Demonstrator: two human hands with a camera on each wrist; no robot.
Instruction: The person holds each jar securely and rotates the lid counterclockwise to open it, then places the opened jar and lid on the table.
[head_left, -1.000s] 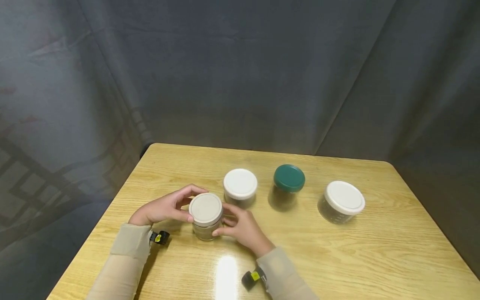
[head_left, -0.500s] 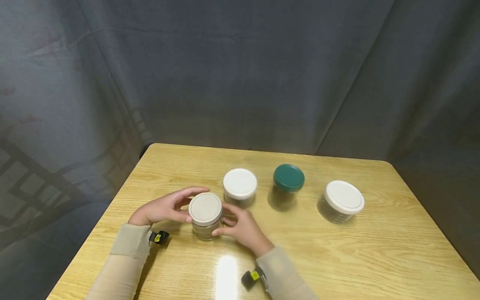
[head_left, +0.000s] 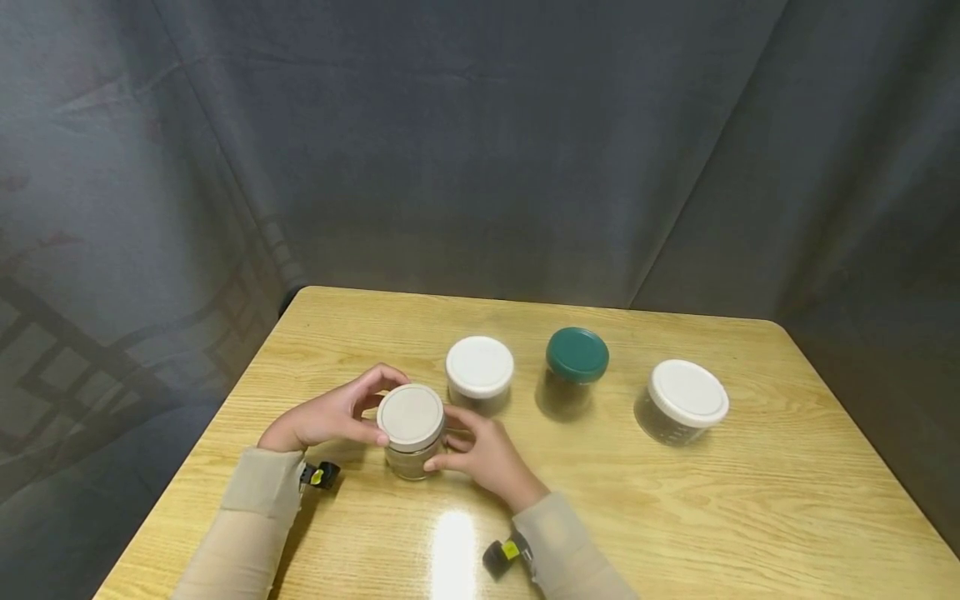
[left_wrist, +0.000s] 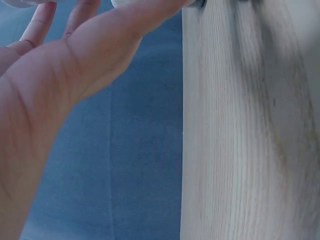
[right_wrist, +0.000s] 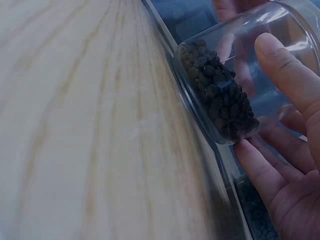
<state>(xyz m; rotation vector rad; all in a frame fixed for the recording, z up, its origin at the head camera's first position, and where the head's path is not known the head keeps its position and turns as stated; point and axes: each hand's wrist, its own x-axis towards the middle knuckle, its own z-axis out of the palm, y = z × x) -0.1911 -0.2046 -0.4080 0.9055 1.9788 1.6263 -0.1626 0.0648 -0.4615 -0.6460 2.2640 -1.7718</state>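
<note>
A clear jar (head_left: 408,465) with a beige lid (head_left: 410,415) stands upright near the front left of the table. My left hand (head_left: 333,414) grips the lid's edge, thumb on the near left side and fingers bent round the far side. From the right, my right hand (head_left: 491,458) holds the jar body between thumb and fingers. Small dark round pieces (right_wrist: 220,95) fill the bottom of the jar in the right wrist view. Only part of the left hand (left_wrist: 90,55) shows in the left wrist view, its fingertips cut off by the top edge.
Behind the right hand stand a white-lidded container (head_left: 480,367), a green-lidded jar (head_left: 577,356) and, farther right, another white-lidded container (head_left: 688,393). The wooden table (head_left: 750,500) ends at a dark cloth backdrop (head_left: 480,150).
My left fingers and thumb have shifted slightly round the lid's rim, and the knuckles now stand more bent. The right hand and the jar have stayed almost still.
</note>
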